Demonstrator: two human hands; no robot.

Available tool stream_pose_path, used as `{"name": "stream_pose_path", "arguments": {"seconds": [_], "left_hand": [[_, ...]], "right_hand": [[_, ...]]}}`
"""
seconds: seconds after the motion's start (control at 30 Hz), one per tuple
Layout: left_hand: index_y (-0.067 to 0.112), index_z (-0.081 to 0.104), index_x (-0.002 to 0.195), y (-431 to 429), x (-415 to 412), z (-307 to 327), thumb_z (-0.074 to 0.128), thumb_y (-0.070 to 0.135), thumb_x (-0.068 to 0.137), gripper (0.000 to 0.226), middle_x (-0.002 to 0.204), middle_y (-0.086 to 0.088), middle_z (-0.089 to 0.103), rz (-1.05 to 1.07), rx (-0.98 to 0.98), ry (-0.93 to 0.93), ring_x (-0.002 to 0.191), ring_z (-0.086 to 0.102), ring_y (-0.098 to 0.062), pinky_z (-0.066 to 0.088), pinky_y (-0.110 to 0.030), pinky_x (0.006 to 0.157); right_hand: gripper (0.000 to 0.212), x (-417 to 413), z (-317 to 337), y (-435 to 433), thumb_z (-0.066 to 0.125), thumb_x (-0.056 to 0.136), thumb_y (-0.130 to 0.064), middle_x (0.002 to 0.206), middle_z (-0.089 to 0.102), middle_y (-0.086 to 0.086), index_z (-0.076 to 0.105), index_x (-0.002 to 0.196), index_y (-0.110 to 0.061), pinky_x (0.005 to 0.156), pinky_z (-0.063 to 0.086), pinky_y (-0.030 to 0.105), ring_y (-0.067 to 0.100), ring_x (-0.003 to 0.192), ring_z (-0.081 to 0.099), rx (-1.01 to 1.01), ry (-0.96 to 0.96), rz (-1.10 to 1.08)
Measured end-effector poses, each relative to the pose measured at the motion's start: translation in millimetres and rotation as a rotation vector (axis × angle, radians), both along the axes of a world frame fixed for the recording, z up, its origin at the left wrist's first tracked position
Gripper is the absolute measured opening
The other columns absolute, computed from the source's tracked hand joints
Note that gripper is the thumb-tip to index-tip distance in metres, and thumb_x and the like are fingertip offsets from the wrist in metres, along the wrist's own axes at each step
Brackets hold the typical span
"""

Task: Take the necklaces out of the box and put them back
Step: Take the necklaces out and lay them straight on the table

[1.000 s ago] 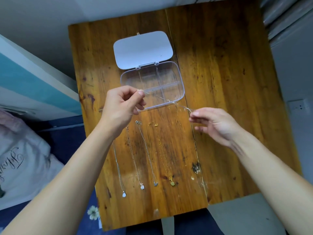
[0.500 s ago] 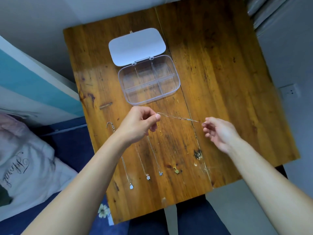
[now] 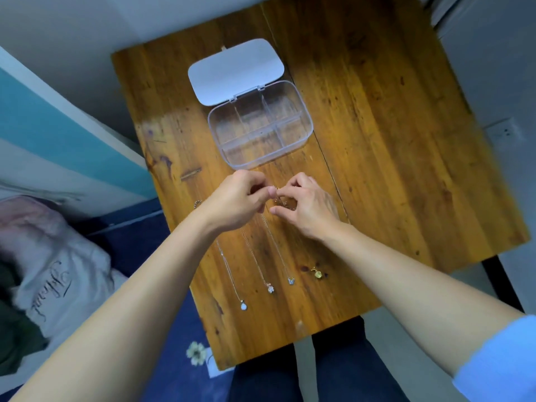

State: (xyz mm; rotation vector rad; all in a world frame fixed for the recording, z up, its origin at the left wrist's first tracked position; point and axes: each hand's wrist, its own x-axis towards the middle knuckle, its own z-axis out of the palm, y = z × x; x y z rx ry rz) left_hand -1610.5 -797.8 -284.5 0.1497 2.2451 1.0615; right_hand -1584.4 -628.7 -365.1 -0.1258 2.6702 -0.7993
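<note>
A clear plastic box [image 3: 301, 140] with several compartments stands open on the wooden table [image 3: 391, 140], its white lid [image 3: 235, 71] folded back. No necklace shows inside it. Just in front of the box my left hand [image 3: 235, 204] and my right hand [image 3: 307, 207] meet, both pinching a thin chain [image 3: 276, 189] between thumb and fingertips. Several necklaces lie in a row nearer me, ending in a white pendant [image 3: 244, 306], a pale pendant [image 3: 270, 288], a blue pendant [image 3: 291, 281] and a gold pendant [image 3: 318, 274]. My hands cover their upper ends.
A bed with blue bedding and a pale pillow [image 3: 49, 274] lies left of the table. A wall socket [image 3: 504, 132] is at the right. My dark trousers [image 3: 327, 369] show below the table's near edge.
My hands, held apart with the chain stretched between them, have come together in front of the box. The view has shifted, so the box sits lower in the frame.
</note>
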Motion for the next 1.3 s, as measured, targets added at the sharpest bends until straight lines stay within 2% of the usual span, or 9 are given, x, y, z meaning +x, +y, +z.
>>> {"name": "stream_pose_path", "arguments": {"seconds": [0.1,0.33,0.47,0.6,0.67,0.73,0.9,1.03,1.3], "left_hand": [[0.011,0.065,0.082,-8,-6,7,0.053,0.024,0.098,0.023,0.063,0.0,0.062,0.032,0.041,-0.006,0.056,0.051,-0.017,0.041,-0.027,0.055],[0.009,0.063,0.078,-21,-21,-1,0.052,0.024,0.098,0.027,0.067,-0.004,0.062,0.152,-0.123,0.121,0.057,0.05,-0.015,0.037,-0.029,0.055],[0.012,0.059,0.074,-17,-28,-15,0.051,0.023,0.097,0.026,0.069,-0.007,0.061,0.23,-0.227,0.181,0.071,0.055,-0.03,0.043,-0.035,0.065],[0.015,0.063,0.08,7,-28,-34,0.053,0.027,0.094,0.021,0.082,-0.012,0.067,0.198,-0.294,0.205,0.088,0.059,-0.036,0.051,-0.042,0.076],[0.012,0.068,0.087,23,-28,-43,0.054,0.028,0.094,0.022,0.088,-0.015,0.07,0.136,-0.335,0.219,0.09,0.062,-0.038,0.053,-0.043,0.075],[0.01,0.069,0.089,40,-28,-52,0.053,0.028,0.094,0.024,0.09,-0.015,0.071,0.071,-0.379,0.246,0.09,0.063,-0.039,0.053,-0.042,0.073],[0.009,0.066,0.094,63,-31,-68,0.052,0.029,0.093,0.024,0.096,-0.015,0.069,-0.037,-0.461,0.293,0.093,0.062,-0.041,0.052,-0.042,0.074],[0.007,0.059,0.092,66,-35,-71,0.049,0.028,0.094,0.023,0.092,-0.018,0.067,-0.108,-0.497,0.368,0.087,0.063,-0.041,0.052,-0.043,0.071],[0.011,0.06,0.095,62,-41,-71,0.048,0.035,0.095,0.028,0.095,-0.012,0.07,-0.128,-0.529,0.355,0.09,0.064,-0.037,0.052,-0.04,0.07]], "right_hand": [[0.017,-2,-3,3,0.069,0.084,-0.042,0.095,0.052,-0.009,0.073,0.089,-0.026,0.071,0.039,0.032,0.015,0.096,0.05,-0.055,0.001,-0.032],[0.013,13,-4,49,0.07,0.085,-0.031,0.083,0.062,-0.006,0.073,0.08,-0.02,0.069,0.042,0.031,0.017,0.078,0.056,-0.125,-0.08,-0.157],[0.013,35,5,84,0.071,0.086,-0.027,0.08,0.066,-0.004,0.072,0.079,-0.016,0.069,0.045,0.033,0.018,0.074,0.06,-0.14,-0.116,-0.214],[0.023,67,17,118,0.064,0.089,-0.039,0.071,0.07,-0.011,0.069,0.07,-0.026,0.066,0.05,0.035,0.011,0.069,0.064,-0.079,-0.256,-0.234],[0.034,81,22,125,0.061,0.09,-0.044,0.059,0.066,-0.011,0.066,0.062,-0.025,0.054,0.042,0.029,0.002,0.051,0.055,-0.005,-0.354,-0.211],[0.039,92,25,124,0.06,0.091,-0.043,0.053,0.064,-0.01,0.064,0.058,-0.024,0.049,0.033,0.023,-0.001,0.044,0.051,0.063,-0.433,-0.182],[0.048,105,21,110,0.054,0.093,-0.048,0.052,0.066,-0.007,0.062,0.053,-0.023,0.064,0.049,0.027,-0.001,0.051,0.057,0.168,-0.545,-0.102],[0.05,102,22,97,0.053,0.094,-0.049,0.052,0.065,-0.007,0.06,0.052,-0.023,0.074,0.049,0.028,0.0,0.059,0.062,0.215,-0.556,-0.036],[0.038,91,22,88,0.054,0.09,-0.056,0.071,0.064,-0.006,0.057,0.068,-0.025,0.075,0.051,0.032,0.017,0.074,0.062,0.292,-0.585,0.082]]}}
